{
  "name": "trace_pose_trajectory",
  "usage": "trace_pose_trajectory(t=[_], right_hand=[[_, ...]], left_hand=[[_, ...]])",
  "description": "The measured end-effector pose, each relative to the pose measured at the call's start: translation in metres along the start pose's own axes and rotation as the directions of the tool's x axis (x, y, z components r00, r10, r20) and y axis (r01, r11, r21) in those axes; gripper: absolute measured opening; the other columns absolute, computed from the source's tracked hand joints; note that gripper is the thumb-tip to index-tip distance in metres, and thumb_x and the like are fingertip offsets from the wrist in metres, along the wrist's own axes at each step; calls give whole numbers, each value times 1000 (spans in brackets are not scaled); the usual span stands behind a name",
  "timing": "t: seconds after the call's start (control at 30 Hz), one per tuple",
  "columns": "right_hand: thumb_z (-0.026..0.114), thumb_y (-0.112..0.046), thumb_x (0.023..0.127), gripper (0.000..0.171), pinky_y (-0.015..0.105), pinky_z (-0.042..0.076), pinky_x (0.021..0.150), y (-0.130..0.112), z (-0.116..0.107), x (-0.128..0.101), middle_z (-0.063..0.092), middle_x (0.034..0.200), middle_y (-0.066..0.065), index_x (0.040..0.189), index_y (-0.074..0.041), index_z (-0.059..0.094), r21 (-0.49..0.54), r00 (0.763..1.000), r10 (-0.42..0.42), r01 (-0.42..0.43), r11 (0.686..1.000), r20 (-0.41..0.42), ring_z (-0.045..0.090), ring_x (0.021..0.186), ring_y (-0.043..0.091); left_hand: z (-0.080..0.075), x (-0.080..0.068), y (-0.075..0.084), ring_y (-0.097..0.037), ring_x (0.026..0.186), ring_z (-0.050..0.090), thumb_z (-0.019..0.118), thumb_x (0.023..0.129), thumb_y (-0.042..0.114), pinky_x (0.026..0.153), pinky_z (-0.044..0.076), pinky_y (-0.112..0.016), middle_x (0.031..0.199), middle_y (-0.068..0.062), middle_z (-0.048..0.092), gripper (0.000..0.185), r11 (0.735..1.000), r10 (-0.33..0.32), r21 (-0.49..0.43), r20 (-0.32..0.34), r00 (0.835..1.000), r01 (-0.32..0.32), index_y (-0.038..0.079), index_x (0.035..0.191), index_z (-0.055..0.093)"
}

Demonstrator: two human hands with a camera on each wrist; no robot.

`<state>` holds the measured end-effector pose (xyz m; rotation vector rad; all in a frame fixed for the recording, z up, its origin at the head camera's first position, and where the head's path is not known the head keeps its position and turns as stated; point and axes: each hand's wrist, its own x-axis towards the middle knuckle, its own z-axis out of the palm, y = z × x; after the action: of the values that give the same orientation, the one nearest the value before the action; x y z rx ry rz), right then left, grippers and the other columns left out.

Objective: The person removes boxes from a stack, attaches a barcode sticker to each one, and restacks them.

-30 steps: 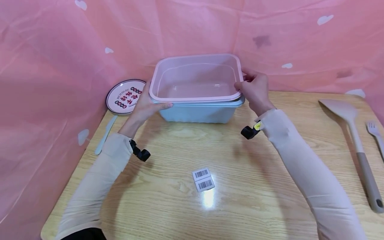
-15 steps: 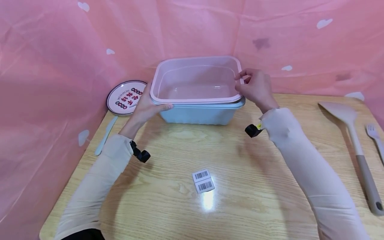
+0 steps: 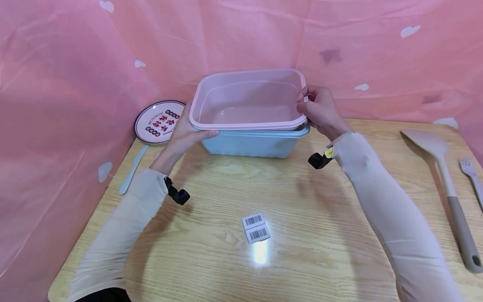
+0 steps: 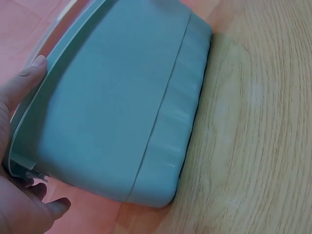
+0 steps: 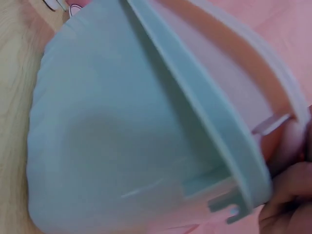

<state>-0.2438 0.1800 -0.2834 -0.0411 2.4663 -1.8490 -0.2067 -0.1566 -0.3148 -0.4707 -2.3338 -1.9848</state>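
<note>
A pink plastic basin (image 3: 249, 100) sits nested in a light blue basin (image 3: 250, 144) at the back of the table. Its right side stands raised a little from the blue rim, and the right wrist view shows the gap. My left hand (image 3: 184, 133) grips the rims at the left front corner, thumb over the front edge. In the left wrist view its other fingers (image 4: 57, 208) curl below the blue rim. Over at the right end, my right hand (image 3: 322, 110) pinches the pink basin's rim between thumb and fingers. Some of its fingertips are hidden.
A white plate (image 3: 158, 121) with red characters leans at the back left, near a pale knife (image 3: 133, 170). A small box with barcodes (image 3: 256, 228) lies in front. A spatula (image 3: 449, 180) and fork (image 3: 471, 176) lie right. Pink cloth (image 3: 249, 33) hangs close behind.
My right hand's index finger lifted from the pink rim half a second ago and now closes on it again. The pink basin's right side has risen slightly. My left hand keeps its place.
</note>
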Motion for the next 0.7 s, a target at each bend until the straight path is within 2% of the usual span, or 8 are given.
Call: trace_pose_trajectory(t=[0.23,0.5,0.7], right_hand=[[48,10,78,20,20,25,31,5,4,3,40,63,-2,86,-7,55,101,998,-26,31,994,-55,32,36,9],[49,11,78,20,21,22,28,7,5,4,42,58,-3,84,-7,55,180,995,-45,61,982,-88,29,31,10],[49,12,78,21,21,22,26,6,3,3,45,57,-3,82,-8,56,198,994,-57,75,977,-97,29,29,10]], left_hand=[[0,1,-4,-37,137,36,83,66,-6,119,24,-47,148,-18,40,99,999,-28,-33,-36,999,27,7,148,28],[-1,4,-18,-27,140,35,84,67,0,123,9,-41,148,-10,43,99,1000,-24,-13,-72,997,23,18,149,33],[0,5,-18,-28,138,37,84,67,-1,122,15,-37,147,-11,44,97,999,-40,-27,-72,997,38,16,148,34]])
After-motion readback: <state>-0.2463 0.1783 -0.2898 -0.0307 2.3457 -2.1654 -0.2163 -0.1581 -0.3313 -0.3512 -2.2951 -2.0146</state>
